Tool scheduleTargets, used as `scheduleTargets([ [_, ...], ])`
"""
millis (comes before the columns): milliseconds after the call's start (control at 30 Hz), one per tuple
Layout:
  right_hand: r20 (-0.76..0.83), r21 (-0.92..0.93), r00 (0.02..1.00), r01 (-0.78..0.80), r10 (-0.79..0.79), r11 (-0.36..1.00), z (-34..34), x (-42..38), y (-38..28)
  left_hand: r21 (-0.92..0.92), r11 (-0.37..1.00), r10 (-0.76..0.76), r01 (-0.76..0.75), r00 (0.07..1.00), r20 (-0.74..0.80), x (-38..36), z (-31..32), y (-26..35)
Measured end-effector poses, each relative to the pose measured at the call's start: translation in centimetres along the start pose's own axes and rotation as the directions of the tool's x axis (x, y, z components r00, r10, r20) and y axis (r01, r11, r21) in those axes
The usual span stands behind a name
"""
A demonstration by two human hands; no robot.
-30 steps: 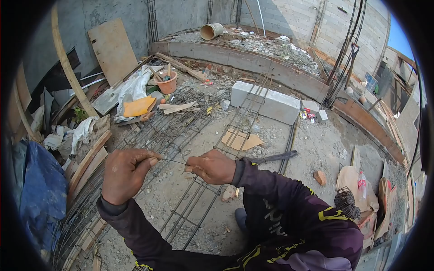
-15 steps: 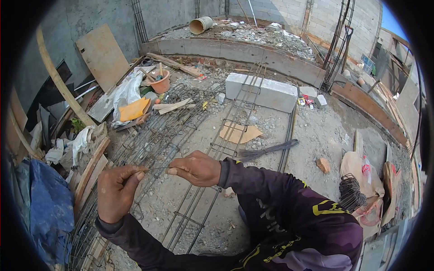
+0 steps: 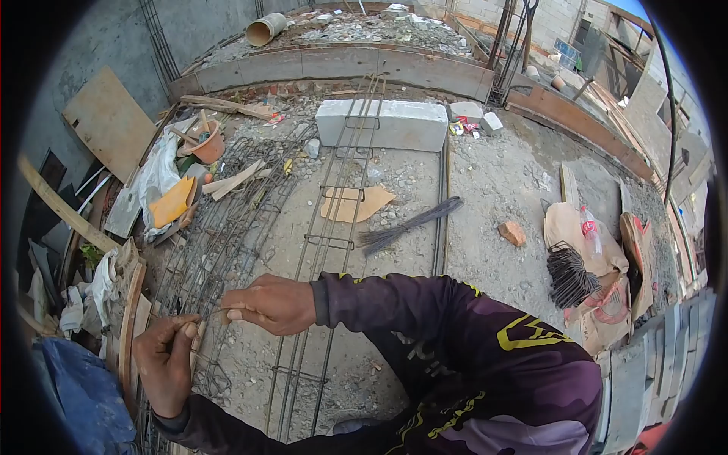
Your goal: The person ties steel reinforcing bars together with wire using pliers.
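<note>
A short, thin wire (image 3: 214,311) runs between my two hands. My left hand (image 3: 164,365) pinches one end between thumb and finger. The other end is in the closed fingers of my right hand (image 3: 271,305). Just right of the hands lies a long, narrow rebar cage (image 3: 331,220), its far end propped on a pale block (image 3: 425,126). Several more rebar cages (image 3: 227,220) lie heaped on the left, behind and below my hands. A loose bundle of thin dark wires (image 3: 409,225) rests on the ground to the right of the propped cage.
A stack of bent steel stirrups (image 3: 570,276) sits on brown paper at the right, by a plastic bottle (image 3: 591,230). A broken brick (image 3: 513,233) lies nearer the middle. Planks, a bucket (image 3: 208,144) and a blue tarp (image 3: 83,398) line the left side.
The view has shifted, so the surroundings appear further left and higher. My hands sit lower and further left in view, nearer each other, and less wire shows between them.
</note>
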State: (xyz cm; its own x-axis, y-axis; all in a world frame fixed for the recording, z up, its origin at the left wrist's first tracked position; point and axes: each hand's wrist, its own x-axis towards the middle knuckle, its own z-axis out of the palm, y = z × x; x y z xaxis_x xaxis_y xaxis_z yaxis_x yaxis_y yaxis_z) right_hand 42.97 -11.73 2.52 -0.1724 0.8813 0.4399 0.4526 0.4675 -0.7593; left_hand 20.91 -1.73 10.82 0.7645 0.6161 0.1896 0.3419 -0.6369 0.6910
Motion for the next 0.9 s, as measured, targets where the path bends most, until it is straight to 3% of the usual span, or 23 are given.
scheduleTargets([
  [100,-0.172,0.004,0.980,0.104,-0.101,0.995,-0.9,0.2,1.1,-0.035,0.987,0.150,-0.159,0.972,-0.178,0.7,1.0,-0.2],
  [167,-0.347,0.018,0.930,0.137,-0.122,0.990,-2.0,0.1,1.1,-0.085,0.983,0.144,-0.165,0.966,-0.217,0.9,1.2,-0.2],
  [200,-0.433,0.150,0.896,0.176,-0.095,0.973,-2.6,0.0,1.2,-0.109,0.980,0.139,-0.169,0.962,-0.237,1.1,1.3,-0.1],
  [267,-0.578,0.392,0.816,0.273,0.005,0.878,-3.6,-0.1,1.4,-0.144,0.986,0.067,-0.080,0.993,-0.092,1.4,2.5,1.1],
  [367,-0.755,0.529,0.647,0.499,0.112,0.686,-4.0,1.1,-0.8,-0.127,0.990,0.067,-0.056,0.995,0.080,2.8,6.2,2.6],
  [433,-0.731,0.630,0.649,0.526,0.208,0.571,-4.4,1.0,-1.9,-0.168,0.966,0.214,-0.197,0.973,0.089,3.2,9.1,3.4],
  [500,-0.662,0.728,0.717,0.545,0.220,0.416,-5.2,-0.2,-1.8,-0.143,0.965,0.230,-0.219,0.971,0.066,3.2,9.9,4.0],
  [600,-0.682,0.671,0.731,0.615,0.019,0.415,-7.4,-1.3,-0.7,-0.055,0.959,0.282,-0.278,0.955,0.088,2.7,8.8,4.2],
  [667,-0.672,0.439,0.740,0.355,0.039,0.826,-8.0,-1.8,-1.6,0.008,0.946,0.320,-0.323,0.940,0.118,2.1,7.8,4.3],
  [700,-0.668,0.268,0.743,0.182,0.046,0.946,-8.1,-1.6,-2.1,0.035,0.939,0.335,-0.341,0.934,0.125,1.7,7.4,4.3],
  [733,-0.699,0.027,0.713,0.100,-0.053,0.995,-7.2,-0.9,-2.3,0.064,0.932,0.346,-0.356,0.929,0.132,1.3,6.9,4.2],
  [833,-0.419,-0.503,0.859,0.051,-0.295,0.863,-5.7,-0.4,-1.3,0.219,0.912,0.326,-0.348,0.936,0.129,0.5,4.5,4.5],
  [867,-0.318,-0.444,0.941,-0.037,-0.119,0.895,-5.3,-0.8,-2.2,0.240,0.914,0.314,-0.327,0.945,0.092,0.2,3.9,4.5],
  [900,-0.239,-0.470,0.957,0.033,-0.163,0.882,-4.5,-0.9,-2.3,0.261,0.915,0.298,-0.308,0.951,0.077,-0.1,3.4,4.0],
])
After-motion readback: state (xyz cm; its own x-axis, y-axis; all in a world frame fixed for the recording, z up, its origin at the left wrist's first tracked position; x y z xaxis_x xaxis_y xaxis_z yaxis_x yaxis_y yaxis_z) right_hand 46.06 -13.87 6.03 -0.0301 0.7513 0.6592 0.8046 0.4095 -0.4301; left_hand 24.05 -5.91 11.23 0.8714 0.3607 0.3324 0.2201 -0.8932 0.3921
